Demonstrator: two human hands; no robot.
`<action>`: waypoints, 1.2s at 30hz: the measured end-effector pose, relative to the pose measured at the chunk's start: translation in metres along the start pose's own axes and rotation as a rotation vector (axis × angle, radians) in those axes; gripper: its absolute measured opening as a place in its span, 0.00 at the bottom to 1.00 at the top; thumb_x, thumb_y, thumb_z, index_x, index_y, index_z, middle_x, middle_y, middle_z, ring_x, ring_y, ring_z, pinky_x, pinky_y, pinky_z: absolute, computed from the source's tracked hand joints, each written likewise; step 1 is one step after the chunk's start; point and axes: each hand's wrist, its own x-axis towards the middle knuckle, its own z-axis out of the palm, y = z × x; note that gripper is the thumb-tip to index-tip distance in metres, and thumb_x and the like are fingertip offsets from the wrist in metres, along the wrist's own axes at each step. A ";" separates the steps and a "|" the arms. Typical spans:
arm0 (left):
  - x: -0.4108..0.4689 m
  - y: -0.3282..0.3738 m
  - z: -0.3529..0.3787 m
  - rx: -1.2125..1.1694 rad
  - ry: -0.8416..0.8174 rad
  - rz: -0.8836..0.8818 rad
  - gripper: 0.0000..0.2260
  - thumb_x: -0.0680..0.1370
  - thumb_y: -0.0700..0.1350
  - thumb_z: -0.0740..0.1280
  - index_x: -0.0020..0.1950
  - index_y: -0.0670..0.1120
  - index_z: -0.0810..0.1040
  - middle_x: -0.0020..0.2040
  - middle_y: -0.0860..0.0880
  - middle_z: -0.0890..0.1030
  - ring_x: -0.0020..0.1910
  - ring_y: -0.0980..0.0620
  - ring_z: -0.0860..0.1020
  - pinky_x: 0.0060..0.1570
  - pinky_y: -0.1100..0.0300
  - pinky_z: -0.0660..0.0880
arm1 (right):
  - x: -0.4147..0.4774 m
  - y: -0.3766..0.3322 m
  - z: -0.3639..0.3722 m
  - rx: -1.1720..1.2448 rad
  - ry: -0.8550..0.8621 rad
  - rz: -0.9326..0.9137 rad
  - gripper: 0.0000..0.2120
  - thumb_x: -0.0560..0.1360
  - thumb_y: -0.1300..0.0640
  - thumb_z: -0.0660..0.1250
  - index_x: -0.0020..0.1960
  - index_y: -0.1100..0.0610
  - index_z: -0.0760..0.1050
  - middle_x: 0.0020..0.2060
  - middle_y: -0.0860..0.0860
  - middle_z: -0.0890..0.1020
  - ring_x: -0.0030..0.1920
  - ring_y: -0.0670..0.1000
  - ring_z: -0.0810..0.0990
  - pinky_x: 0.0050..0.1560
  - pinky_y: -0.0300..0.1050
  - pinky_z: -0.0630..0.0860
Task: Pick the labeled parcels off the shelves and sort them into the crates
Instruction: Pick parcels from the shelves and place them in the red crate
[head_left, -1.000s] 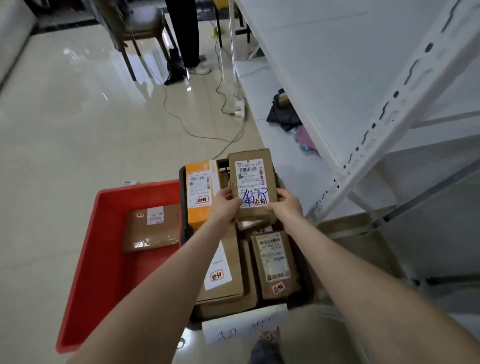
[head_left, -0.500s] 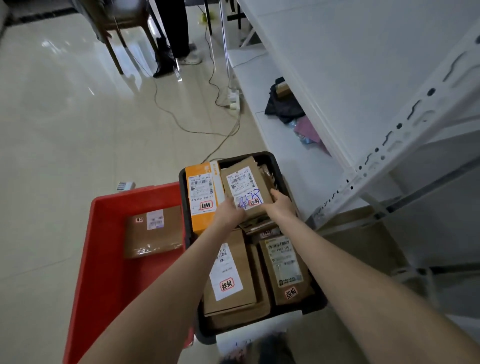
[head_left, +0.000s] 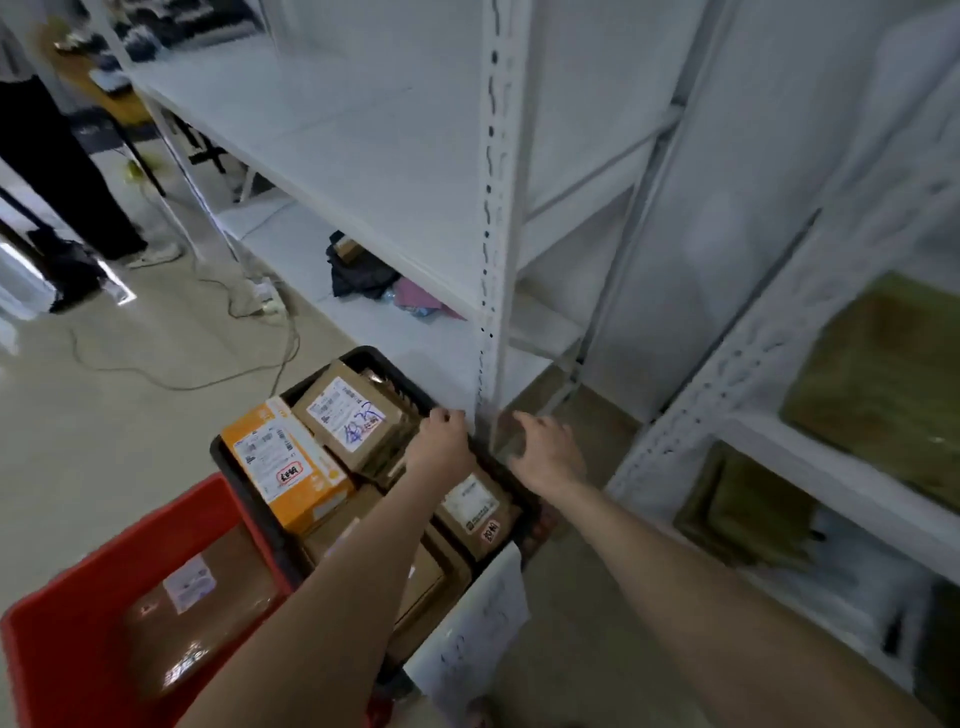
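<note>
White steel shelving (head_left: 363, 135) backs empty, loosely curled left hand (head_left: 439, 441) and right hand (head_left: 540, 448); at their 9 o'clock, a brown cardboard parcel (head_left: 353, 421), likely light, stiff, best gripped by opposite edges.

Left crate (head_left: 67, 649) holds one parcel (head_left: 202, 608), right crate (head_left: 371, 354) touching it packed with parcels (head_left: 353, 415), shelf rack (head_left: 496, 208) right/far of both.

The brown cardboard parcel with the blue-scribbled label (head_left: 353, 418) now lies in the black plastic crate (head_left: 363, 352), let go. The left hand (head_left: 441, 439) and right hand (head_left: 540, 452) draw away rightward, empty.
</note>
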 end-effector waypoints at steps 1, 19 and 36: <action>-0.004 0.016 0.004 0.028 -0.003 0.043 0.25 0.77 0.44 0.64 0.73 0.45 0.62 0.71 0.43 0.64 0.68 0.43 0.67 0.61 0.49 0.73 | -0.010 0.013 -0.007 -0.015 0.025 0.014 0.29 0.76 0.53 0.65 0.75 0.50 0.61 0.70 0.52 0.68 0.70 0.56 0.65 0.67 0.51 0.67; -0.209 0.303 0.108 0.343 -0.034 0.574 0.26 0.76 0.47 0.65 0.73 0.46 0.61 0.71 0.44 0.62 0.69 0.43 0.66 0.61 0.48 0.71 | -0.276 0.277 -0.106 -0.026 0.315 0.252 0.21 0.77 0.54 0.64 0.69 0.51 0.67 0.67 0.52 0.70 0.66 0.55 0.67 0.61 0.48 0.69; -0.213 0.466 0.052 -0.344 0.315 0.549 0.24 0.79 0.49 0.64 0.72 0.41 0.63 0.67 0.41 0.69 0.62 0.42 0.72 0.59 0.50 0.72 | -0.291 0.379 -0.224 0.769 0.566 0.345 0.25 0.78 0.48 0.64 0.72 0.56 0.65 0.63 0.56 0.75 0.62 0.55 0.75 0.60 0.43 0.69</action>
